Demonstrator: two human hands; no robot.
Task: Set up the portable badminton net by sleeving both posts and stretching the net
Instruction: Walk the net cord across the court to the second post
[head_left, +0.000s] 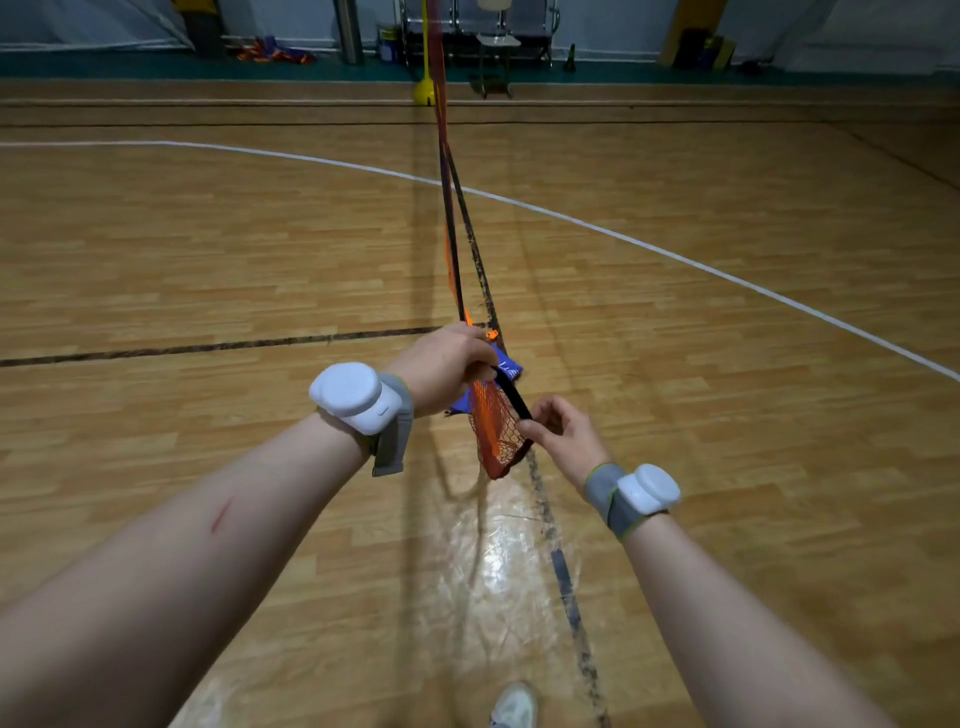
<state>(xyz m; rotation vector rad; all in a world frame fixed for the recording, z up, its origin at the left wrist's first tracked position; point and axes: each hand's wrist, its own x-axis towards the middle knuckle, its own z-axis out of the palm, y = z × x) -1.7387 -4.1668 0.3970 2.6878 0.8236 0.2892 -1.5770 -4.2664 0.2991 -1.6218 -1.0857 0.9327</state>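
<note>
Orange net (497, 437), near end, held in the air in front of the person above the wooden floor (208, 249). The loose mesh hangs in a gathered pouch between the two hands, and the rest of the net runs away in a narrow, taut strip to the far yellow post (426, 47), which stands on a yellow base (425, 92) at the far edge of the court. A black edge band (511, 394) crosses the gap between the hands at a slant. The left hand (447, 364) is the higher one; it is closed round the bunched net and the upper part of the band, with the knuckles facing the camera. The right hand (563, 431) is lower and just beside the pouch; its curled fingers (545, 410) and thumb pinch the lower end of the band where it meets the mesh. A blue bag (506, 370), partly hidden by the left hand and the net, lies on the floor below them. Each wrist carries a white sensor on a grey strap, left sensor (356, 397) and right sensor (649, 488). A white curved line (623, 236) and dark court lines mark the floor. A light shoe (514, 706) shows at the bottom edge, and a chair (496, 41) stands by the far wall.
</note>
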